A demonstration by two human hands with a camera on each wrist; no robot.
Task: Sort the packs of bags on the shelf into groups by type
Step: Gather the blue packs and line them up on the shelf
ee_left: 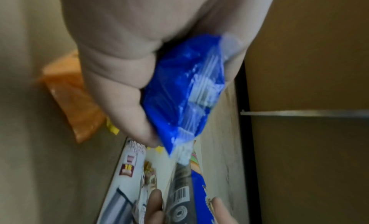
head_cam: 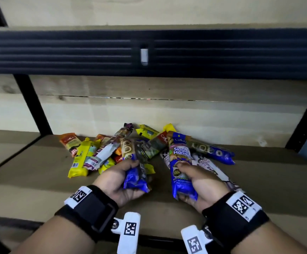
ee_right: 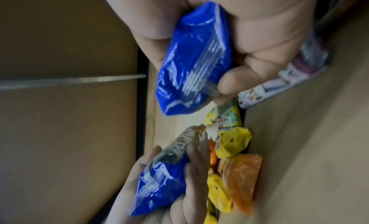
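My left hand [head_cam: 120, 177] and right hand [head_cam: 199, 182] each grip a blue pack [head_cam: 181, 169] (slick plastic); either could slip back into the pile [head_cam: 94, 154].

Blue packs [head_cam: 181, 167] in both hands, yellow packs [head_cam: 79, 158] and orange pack [head_cam: 69, 143] behind

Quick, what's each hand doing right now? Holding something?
Left hand: grip closed round a blue pack.
Right hand: grip closed round a blue Singles Handle pack.
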